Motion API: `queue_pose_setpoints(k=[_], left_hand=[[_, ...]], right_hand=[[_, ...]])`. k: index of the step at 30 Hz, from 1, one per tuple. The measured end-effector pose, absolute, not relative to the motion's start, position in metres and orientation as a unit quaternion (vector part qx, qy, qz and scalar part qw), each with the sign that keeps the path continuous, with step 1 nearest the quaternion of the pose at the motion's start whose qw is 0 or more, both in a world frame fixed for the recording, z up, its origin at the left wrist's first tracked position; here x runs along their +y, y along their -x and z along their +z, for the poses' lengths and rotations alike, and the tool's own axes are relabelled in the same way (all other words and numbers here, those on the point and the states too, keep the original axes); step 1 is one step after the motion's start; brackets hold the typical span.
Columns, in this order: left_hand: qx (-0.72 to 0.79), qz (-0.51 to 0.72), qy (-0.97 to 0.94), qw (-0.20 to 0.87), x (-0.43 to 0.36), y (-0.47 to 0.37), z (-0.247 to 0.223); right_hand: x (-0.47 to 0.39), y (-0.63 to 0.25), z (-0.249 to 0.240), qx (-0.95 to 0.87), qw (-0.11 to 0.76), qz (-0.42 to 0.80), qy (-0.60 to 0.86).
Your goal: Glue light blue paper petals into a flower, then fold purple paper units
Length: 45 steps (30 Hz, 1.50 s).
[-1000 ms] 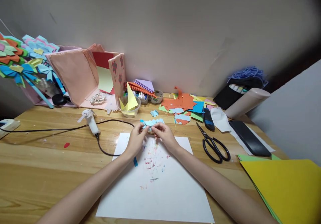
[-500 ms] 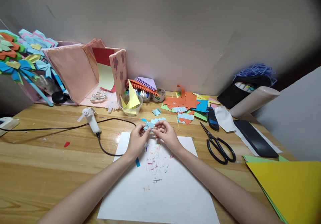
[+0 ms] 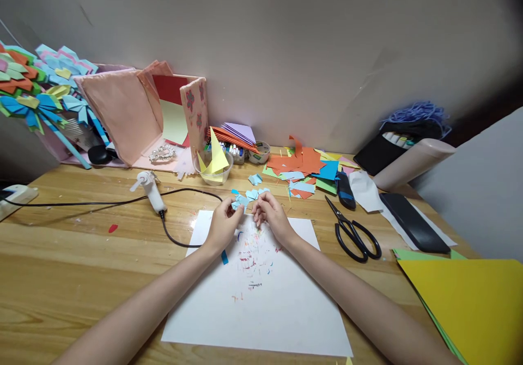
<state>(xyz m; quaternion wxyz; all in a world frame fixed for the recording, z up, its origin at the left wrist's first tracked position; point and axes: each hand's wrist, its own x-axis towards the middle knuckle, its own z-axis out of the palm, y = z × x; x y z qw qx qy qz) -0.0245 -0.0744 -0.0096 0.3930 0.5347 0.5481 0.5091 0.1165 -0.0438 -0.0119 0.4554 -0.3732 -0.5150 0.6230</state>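
Across the wooden counter (image 3: pixel 73 294), a white sheet (image 3: pixel 261 324) bearing coloured marks lies flat, with black scissors (image 3: pixel 342 219) to its right. Over its far edge, the right hand (image 3: pixel 274 222) has drawn slightly away from the left hand (image 3: pixel 223 225); its fingers curl, and I cannot tell whether that grip holds anything. The left grip pinches a light-blue paper piece (image 3: pixel 238 201), so this hand now seems to support it alone. Just beyond are more light-blue pieces (image 3: pixel 253 194); a small blue scrap (image 3: pixel 224 257) rests on the sheet.
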Motion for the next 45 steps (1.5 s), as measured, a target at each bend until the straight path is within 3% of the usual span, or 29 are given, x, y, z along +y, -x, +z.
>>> queue_pose_setpoints(k=[8,15,27,37,45], left_hand=[[0.542,0.502,-0.548,0.392,-0.074,0.025,-0.010],[0.547,0.483,-0.555,0.399,-0.075,0.026,-0.012],[0.543,0.494,-0.559,0.386,-0.075,0.025,-0.011],[0.543,0.474,-0.581,0.377,-0.076,0.025,-0.008],[0.554,0.456,-0.607,0.341,-0.075,0.022,-0.008]], right_hand=[[-0.047,-0.117,-0.011,-0.542,0.430,0.616,0.375],[-0.045,-0.115,-0.009,-0.526,0.489,0.584,0.378],[-0.042,-0.116,-0.010,-0.515,0.491,0.577,0.401],[-0.055,-0.116,-0.004,-0.684,0.471,0.380,0.408],[-0.057,-0.115,-0.003,-0.707,0.470,0.324,0.417]])
